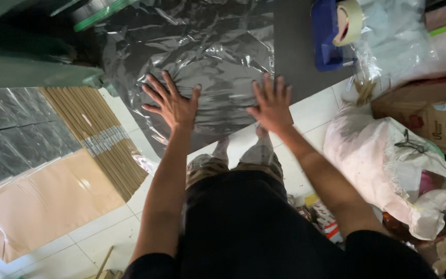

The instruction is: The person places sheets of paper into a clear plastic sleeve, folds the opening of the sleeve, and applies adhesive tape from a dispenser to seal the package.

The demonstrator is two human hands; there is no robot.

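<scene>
Plastic-wrapped dark bundle [202, 57] lies flat on the grey tabletop [295, 46], both palms pressed on its near edge.

Pressing well here likely means keeping both palms flat and the pressure even, so the crinkled clear film stays smooth and no air bunches under it. The left hand [174, 106] rests with fingers spread wide on the bundle's near left part; its grip is fully open and closes on nothing, only touching the film. The right hand [272, 106] lies likewise, fingers fanned, on the near right edge where the film meets the tabletop. A blue tape dispenser [336, 31] sits farther back to the right, well apart from the hands. Flat cardboard sheets [52, 196] lie on the tiled floor to the left, and a white sack [388, 165] to the right.
</scene>
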